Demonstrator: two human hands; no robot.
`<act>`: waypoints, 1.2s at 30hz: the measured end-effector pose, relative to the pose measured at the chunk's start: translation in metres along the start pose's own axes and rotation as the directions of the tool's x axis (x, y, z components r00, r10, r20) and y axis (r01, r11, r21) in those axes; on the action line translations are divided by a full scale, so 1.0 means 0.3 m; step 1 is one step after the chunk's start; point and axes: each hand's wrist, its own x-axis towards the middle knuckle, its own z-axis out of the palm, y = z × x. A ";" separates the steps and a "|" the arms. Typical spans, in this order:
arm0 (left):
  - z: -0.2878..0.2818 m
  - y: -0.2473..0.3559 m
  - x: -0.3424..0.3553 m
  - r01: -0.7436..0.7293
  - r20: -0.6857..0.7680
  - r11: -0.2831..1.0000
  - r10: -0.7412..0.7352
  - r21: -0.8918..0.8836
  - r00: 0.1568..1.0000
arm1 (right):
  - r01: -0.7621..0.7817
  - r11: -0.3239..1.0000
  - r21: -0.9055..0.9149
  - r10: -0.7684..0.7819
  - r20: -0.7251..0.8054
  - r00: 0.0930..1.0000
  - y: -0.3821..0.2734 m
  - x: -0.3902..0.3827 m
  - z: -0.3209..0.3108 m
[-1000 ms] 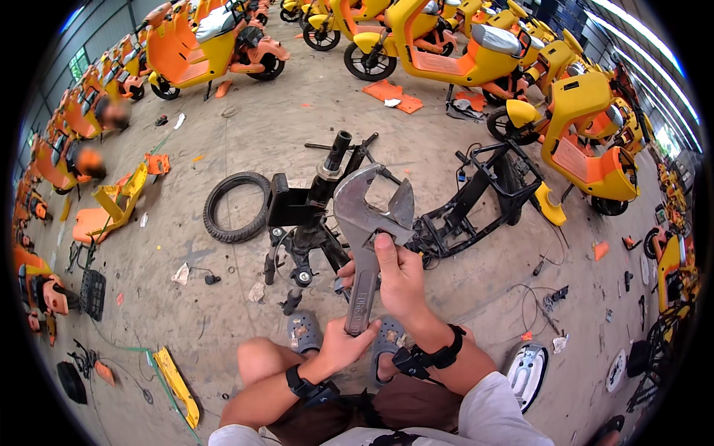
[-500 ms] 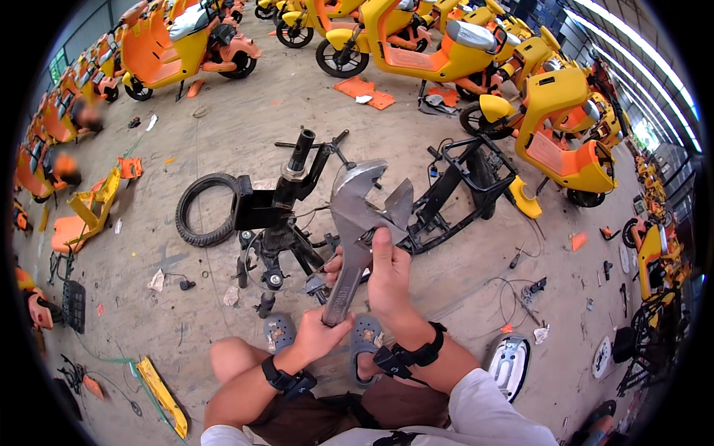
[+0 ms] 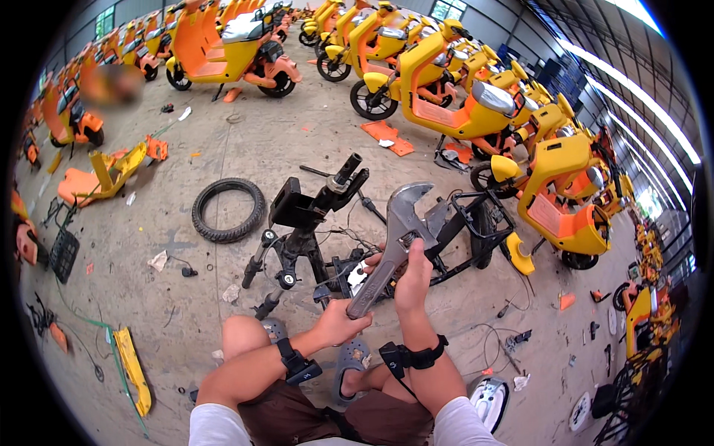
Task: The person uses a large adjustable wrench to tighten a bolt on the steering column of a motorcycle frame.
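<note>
A large grey adjustable wrench (image 3: 388,269) is held up in front of me, its wide jaws pointing up and away. My left hand (image 3: 339,324) is closed round the lower end of its handle. Just below the jaws, my right hand (image 3: 413,286) grips the neck, thumb lying by the adjusting screw. Beyond the wrench, a stripped black scooter frame (image 3: 455,256) lies on the floor, partly covered by the wrench and my hands. Its steering tube (image 3: 343,172) leans up to the right, with the front fork (image 3: 286,279) below. The wrench looks apart from the tube.
A loose tyre (image 3: 229,210) lies left of the frame. Yellow-and-orange scooters (image 3: 454,93) stand in rows at the back and right. Yellow body panels (image 3: 132,372), cables (image 3: 491,342) and a white-and-black oval part (image 3: 489,401) are scattered on the concrete floor. My feet are close to the fork.
The view has tilted up, showing more of the hall. The wrench and both hands have shifted right in the picture, with the same hold. The steering tube now leans more to the right.
</note>
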 end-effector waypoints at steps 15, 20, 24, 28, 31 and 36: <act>-0.037 0.038 -0.085 -0.003 -0.084 0.958 -0.022 -0.286 0.996 | -0.065 0.998 -0.016 0.066 0.388 0.919 0.194 -0.033 0.074; -0.099 -0.053 -0.170 0.093 -0.135 0.986 -0.112 -0.138 0.985 | -0.186 0.982 0.017 0.158 0.456 0.876 0.256 -0.046 0.120; -0.109 -0.080 -0.227 0.149 -0.111 0.984 -0.160 -0.102 0.981 | -0.270 0.963 0.003 0.242 0.432 0.869 0.280 -0.059 0.128; -0.120 -0.005 -0.317 0.176 -0.075 0.962 -0.195 -0.209 0.978 | -0.309 0.951 -0.006 0.279 0.444 0.851 0.254 -0.073 0.177; -0.159 0.045 -0.412 0.158 -0.221 0.987 -0.147 0.035 0.964 | -0.345 0.933 0.104 0.271 0.427 0.862 0.230 -0.051 0.247; -0.311 0.240 -0.525 0.300 -0.594 0.912 -0.081 0.280 0.800 | -0.367 0.907 0.208 0.254 0.426 0.868 0.173 0.000 0.392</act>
